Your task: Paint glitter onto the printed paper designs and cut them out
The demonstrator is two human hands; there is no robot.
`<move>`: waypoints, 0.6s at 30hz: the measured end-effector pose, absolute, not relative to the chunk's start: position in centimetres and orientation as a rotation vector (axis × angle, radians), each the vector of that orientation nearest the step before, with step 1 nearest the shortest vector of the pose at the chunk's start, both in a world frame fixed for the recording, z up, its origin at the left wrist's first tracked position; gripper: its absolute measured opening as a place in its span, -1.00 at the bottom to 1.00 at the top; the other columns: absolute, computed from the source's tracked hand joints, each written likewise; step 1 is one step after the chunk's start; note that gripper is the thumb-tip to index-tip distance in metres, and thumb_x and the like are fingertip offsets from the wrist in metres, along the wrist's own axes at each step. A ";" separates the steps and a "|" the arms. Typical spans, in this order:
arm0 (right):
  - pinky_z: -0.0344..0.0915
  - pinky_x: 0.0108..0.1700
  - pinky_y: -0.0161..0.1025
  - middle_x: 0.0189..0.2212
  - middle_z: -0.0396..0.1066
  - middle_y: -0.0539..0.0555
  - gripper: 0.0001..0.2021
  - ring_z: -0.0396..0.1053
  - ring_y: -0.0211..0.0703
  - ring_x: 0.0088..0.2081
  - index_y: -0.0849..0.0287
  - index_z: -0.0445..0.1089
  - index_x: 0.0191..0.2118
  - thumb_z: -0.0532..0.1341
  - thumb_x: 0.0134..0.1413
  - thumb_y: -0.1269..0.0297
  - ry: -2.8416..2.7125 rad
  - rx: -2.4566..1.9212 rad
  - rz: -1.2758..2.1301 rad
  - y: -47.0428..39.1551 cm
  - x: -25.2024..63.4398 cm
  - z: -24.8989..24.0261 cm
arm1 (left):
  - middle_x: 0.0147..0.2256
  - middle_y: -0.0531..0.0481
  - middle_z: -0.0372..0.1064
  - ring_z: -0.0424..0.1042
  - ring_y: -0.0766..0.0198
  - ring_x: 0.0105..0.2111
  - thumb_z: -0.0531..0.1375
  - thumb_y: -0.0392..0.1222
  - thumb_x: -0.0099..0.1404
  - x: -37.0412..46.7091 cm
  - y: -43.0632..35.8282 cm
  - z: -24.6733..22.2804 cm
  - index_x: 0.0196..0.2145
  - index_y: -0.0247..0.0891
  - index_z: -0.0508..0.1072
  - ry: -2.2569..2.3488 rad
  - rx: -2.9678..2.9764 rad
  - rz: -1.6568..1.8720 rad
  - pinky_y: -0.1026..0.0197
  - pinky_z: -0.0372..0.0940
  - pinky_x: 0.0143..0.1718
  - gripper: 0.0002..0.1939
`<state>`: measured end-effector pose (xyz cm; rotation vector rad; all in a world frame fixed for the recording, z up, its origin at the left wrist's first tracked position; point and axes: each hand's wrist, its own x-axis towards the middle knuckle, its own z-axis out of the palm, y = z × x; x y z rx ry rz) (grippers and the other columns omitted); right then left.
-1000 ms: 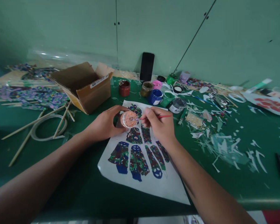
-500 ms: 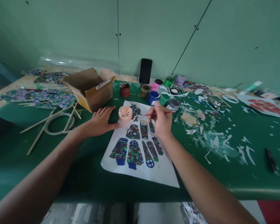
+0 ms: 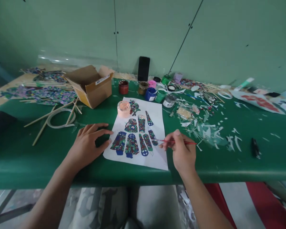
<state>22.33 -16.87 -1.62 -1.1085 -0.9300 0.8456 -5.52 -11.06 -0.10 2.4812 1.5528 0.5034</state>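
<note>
A white paper sheet (image 3: 138,162) with several dark, multicoloured painted shapes lies on the green table. My right hand (image 3: 183,151) grips a thin red paintbrush (image 3: 187,142) near the sheet's right edge. The brush tip is over or on a narrow painted piece (image 3: 153,137); contact cannot be made out. At the sheet's left edge rests my left hand (image 3: 89,143), fingers apart, holding nothing. An open jar of peach paint (image 3: 123,109) stands on the upper left of the paper, beside a painted figure (image 3: 134,107).
Behind the paper stand a red paint jar (image 3: 123,87), a blue jar (image 3: 151,94) and a green jar (image 3: 160,95). A phone (image 3: 143,68) leans on the wall. Left are a cardboard box (image 3: 98,92) and sticks (image 3: 43,128); right, paper scraps (image 3: 211,132) and a black pen (image 3: 255,148).
My right hand has moved the brush down and right, from the upper figure to the right-hand pieces. My left hand has drawn back from beside the peach jar. The camera view has shifted slightly.
</note>
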 end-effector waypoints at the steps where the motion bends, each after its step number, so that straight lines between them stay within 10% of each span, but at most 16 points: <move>1: 0.40 -0.56 -0.24 -0.72 0.33 -0.04 -0.57 0.30 -0.27 -0.70 0.15 0.41 -0.60 0.22 0.10 -0.09 -0.942 -1.124 0.852 -17.0 22.6 -1.8 | 0.12 -0.01 0.34 0.27 -0.05 0.11 0.08 0.02 0.31 -5.5 -11.0 -0.1 -0.13 0.01 0.51 1.553 2.483 0.501 -0.20 0.17 0.10 -0.73; 18: 0.24 -0.65 -0.37 -0.81 0.21 -0.10 -0.51 0.24 -0.33 -0.75 0.15 0.29 -0.67 0.28 -0.01 -0.14 -1.159 -1.273 0.818 -7.8 25.4 -2.7 | 0.07 0.04 0.37 0.31 -0.02 0.05 0.10 0.06 0.29 -5.7 -10.6 -0.5 -0.27 0.02 0.55 1.550 2.496 0.525 -0.19 0.21 0.07 -0.76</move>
